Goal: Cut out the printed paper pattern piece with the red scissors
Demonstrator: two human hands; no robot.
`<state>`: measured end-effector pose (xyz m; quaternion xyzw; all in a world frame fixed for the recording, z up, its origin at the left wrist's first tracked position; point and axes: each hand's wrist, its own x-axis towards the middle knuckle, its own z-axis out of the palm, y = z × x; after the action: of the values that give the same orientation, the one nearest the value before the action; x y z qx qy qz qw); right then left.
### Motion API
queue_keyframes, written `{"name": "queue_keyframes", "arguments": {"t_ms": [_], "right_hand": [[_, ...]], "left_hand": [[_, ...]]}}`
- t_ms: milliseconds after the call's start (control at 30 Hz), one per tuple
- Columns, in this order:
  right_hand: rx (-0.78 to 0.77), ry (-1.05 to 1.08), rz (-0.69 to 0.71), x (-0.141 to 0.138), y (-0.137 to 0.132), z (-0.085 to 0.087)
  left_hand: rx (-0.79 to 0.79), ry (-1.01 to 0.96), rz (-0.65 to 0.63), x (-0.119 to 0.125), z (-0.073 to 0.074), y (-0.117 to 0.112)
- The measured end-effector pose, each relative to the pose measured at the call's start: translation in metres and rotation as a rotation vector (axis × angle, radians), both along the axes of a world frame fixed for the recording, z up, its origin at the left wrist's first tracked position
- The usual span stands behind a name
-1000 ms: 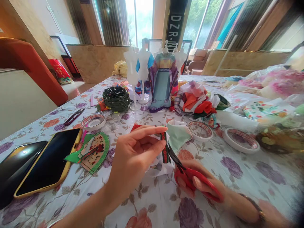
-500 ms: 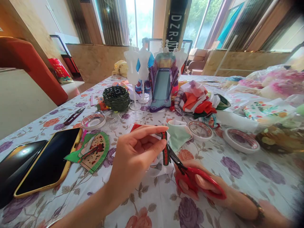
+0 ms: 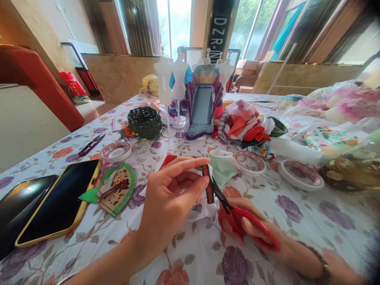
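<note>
Slightly right of where it hung a second ago, your patterned red-and-green ribbon [image 3: 209,190] has shifted. Well left of your left fingertips lie a dark phone [image 3: 25,208] and a yellow-cased phone [image 3: 61,200]; closer to those fingers is a green fan-shaped piece [image 3: 127,189], with a tape roll [image 3: 104,155] beyond it. Farther past your knuckles stands a dark woven basket [image 3: 145,126]. Your left hand [image 3: 166,194] pinches the ribbon with thumb and forefinger near its upper part, the rest hanging below your thumb. Just right of these fingertips, the blades of the red-handled scissors [image 3: 237,214] point at the ribbon; you cannot tell whether they touch it. Your right hand [image 3: 261,221] has its fingers curled around the handle loops. Pale green cloth [image 3: 224,168] lies beyond the blades.
</note>
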<state>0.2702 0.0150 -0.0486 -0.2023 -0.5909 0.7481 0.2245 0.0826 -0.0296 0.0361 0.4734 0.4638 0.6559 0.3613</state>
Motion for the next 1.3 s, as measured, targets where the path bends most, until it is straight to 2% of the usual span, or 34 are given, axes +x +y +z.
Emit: {"name": "queue_keyframes", "arguments": {"t_ms": [333, 1300], "right_hand": [[0.011, 0.002, 0.03, -0.004, 0.004, 0.01], [0.025, -0.015, -0.013, -0.006, 0.001, 0.008]], "left_hand": [[0.046, 0.036, -0.005, 0.002, -0.001, -0.002], [0.043, 0.035, -0.003, 0.005, -0.004, -0.002]]}}
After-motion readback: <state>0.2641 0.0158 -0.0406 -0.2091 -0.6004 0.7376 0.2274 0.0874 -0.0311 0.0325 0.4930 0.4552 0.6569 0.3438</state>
